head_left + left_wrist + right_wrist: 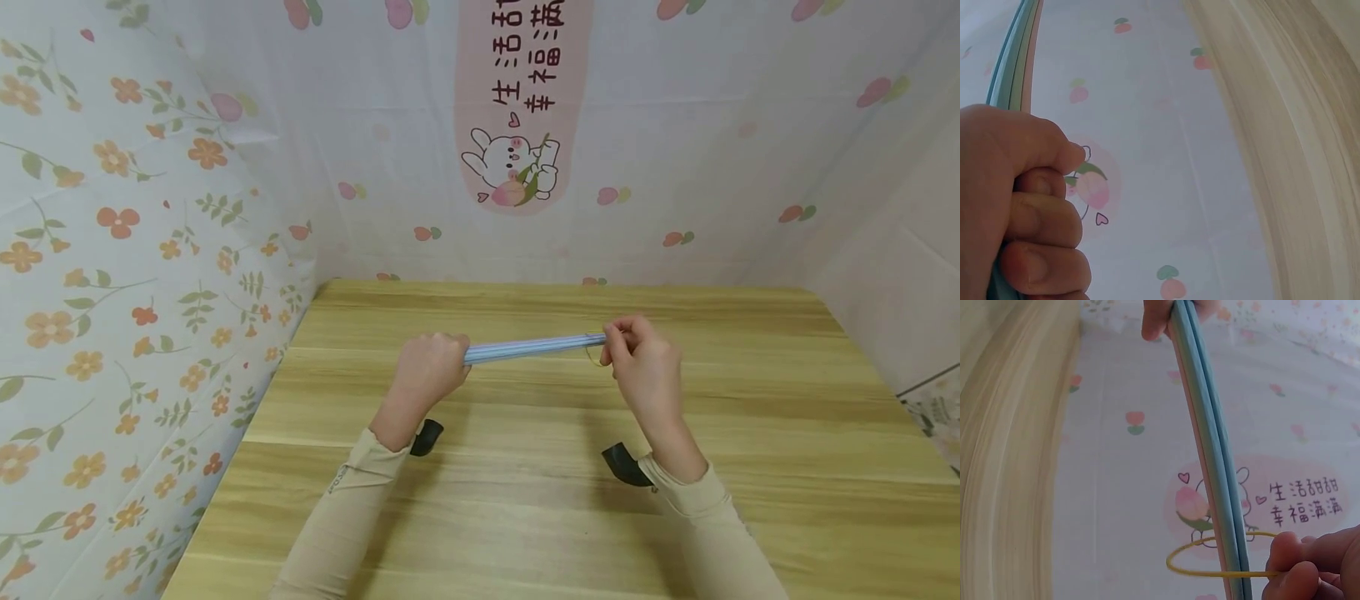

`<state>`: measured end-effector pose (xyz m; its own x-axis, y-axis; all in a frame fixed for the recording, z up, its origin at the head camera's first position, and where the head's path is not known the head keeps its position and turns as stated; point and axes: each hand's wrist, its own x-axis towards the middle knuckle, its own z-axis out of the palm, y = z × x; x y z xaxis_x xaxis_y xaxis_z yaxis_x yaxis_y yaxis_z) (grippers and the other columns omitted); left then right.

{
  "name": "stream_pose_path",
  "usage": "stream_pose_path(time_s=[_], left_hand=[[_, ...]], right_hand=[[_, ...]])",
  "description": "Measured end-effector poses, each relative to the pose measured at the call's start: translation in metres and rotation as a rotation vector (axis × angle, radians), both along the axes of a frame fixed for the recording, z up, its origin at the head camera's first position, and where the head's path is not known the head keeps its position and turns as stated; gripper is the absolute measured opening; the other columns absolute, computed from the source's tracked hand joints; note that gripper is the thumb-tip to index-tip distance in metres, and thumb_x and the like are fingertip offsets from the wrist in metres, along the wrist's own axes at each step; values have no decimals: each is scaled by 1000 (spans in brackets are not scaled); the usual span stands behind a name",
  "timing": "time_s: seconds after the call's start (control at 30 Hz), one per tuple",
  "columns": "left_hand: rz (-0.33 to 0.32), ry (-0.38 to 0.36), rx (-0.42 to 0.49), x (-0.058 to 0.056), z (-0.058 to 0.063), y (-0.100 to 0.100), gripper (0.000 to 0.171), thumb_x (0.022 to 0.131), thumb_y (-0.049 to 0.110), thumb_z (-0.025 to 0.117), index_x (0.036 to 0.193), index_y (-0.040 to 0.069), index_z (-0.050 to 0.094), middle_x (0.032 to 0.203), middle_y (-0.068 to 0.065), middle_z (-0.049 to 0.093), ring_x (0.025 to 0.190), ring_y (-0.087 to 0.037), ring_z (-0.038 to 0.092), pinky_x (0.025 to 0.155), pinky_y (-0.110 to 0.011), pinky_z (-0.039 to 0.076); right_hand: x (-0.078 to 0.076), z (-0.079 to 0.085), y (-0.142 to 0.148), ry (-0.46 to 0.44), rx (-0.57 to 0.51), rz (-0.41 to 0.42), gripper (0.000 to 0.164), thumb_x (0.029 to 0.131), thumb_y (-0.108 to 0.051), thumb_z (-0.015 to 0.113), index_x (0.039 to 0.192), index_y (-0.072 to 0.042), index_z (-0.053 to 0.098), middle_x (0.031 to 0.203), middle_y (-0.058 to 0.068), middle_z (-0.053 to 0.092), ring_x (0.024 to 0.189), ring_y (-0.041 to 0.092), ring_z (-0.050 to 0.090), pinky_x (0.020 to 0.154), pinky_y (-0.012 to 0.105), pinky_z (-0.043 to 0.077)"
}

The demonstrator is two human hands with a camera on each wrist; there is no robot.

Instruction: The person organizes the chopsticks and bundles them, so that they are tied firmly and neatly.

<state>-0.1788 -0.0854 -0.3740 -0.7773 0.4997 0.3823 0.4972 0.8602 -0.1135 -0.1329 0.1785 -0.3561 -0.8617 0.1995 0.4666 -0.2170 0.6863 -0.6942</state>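
My left hand [432, 367] grips one end of a bundle of long, thin pastel sticks [532, 347], its fingers curled round them. Blue, green and pink sides of the sticks show in the right wrist view. Held above the table, the bundle stretches across to my right hand [647, 367]. That hand pinches a yellow rubber band [1216, 574] between thumb and fingers. The band forms a wide, loose loop around the sticks near their right end, standing off them on one side. In the left wrist view the fist hides the gripped part of the bundle.
A wood-grain table [517, 500] lies below both hands. Behind it hangs a white printed cloth [675, 150] with a rabbit picture, and a flowered cloth [135, 292] covers the left side. Black pieces [624, 465] stick out at both cuffs.
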Motion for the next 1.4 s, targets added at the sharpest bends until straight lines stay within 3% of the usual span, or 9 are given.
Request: stream_pose_path(time_s=[0.13, 0.3, 0.47, 0.63, 0.8, 1.0, 1.27, 1.4], left_hand=[[6, -4, 3, -1, 1, 0, 28, 81, 14, 70, 61, 12, 51, 52, 4, 35, 48, -9, 21, 39, -22, 18], [13, -8, 12, 0, 3, -1, 25, 80, 16, 72, 63, 11, 54, 52, 3, 40, 47, -9, 23, 39, -22, 19], [8, -1, 20, -2, 4, -3, 24, 80, 17, 73, 65, 10, 56, 52, 1, 43, 46, -9, 23, 39, -22, 20], [-7, 20, 35, -4, 5, -4, 28, 80, 15, 73, 62, 11, 51, 52, 3, 35, 47, -9, 21, 40, -22, 18], [-3, 34, 26, -4, 5, -5, 33, 80, 12, 70, 59, 12, 46, 53, 4, 26, 48, -9, 19, 41, -22, 16], [-5, 28, 9, -3, 3, -6, 35, 81, 13, 70, 58, 14, 43, 53, 4, 26, 48, -9, 18, 40, -22, 16], [-20, 17, 9, -4, 3, -7, 34, 81, 12, 69, 59, 13, 44, 53, 4, 26, 48, -9, 18, 41, -22, 16], [-17, 4, 9, -4, 3, -8, 32, 81, 12, 69, 59, 13, 46, 53, 4, 27, 48, -9, 18, 41, -22, 16]], right_hand=[[3, -2, -2, -1, -17, 23, 15, 94, -12, 58, 94, 2, 63, 59, 8, 61, 42, 5, 45, 37, 16, 31], [9, -8, -2, -121, -138, 60, 19, 96, -19, 56, 93, -1, 62, 60, 8, 61, 43, 10, 51, 36, 21, 32], [12, -12, -1, -228, -245, 103, 26, 98, -27, 52, 94, -3, 62, 63, 6, 63, 47, 13, 56, 42, 24, 42], [13, -18, -1, -276, -312, 138, 29, 99, -28, 49, 97, -1, 59, 66, 7, 64, 49, 12, 58, 50, 26, 50], [15, -27, -1, -327, -319, 158, 28, 100, -26, 46, 104, 1, 53, 70, 12, 66, 52, 17, 60, 52, 26, 50], [16, -35, -1, -357, -327, 173, 18, 100, -18, 44, 105, -1, 48, 71, 13, 67, 57, 27, 62, 53, 27, 51], [11, -42, 5, -425, -318, 187, 15, 98, -12, 48, 103, 2, 46, 72, 9, 68, 58, 13, 62, 56, 26, 50], [10, -46, 9, -452, -311, 231, 11, 95, -6, 53, 96, 4, 49, 71, 12, 69, 61, 17, 65, 57, 28, 52]])
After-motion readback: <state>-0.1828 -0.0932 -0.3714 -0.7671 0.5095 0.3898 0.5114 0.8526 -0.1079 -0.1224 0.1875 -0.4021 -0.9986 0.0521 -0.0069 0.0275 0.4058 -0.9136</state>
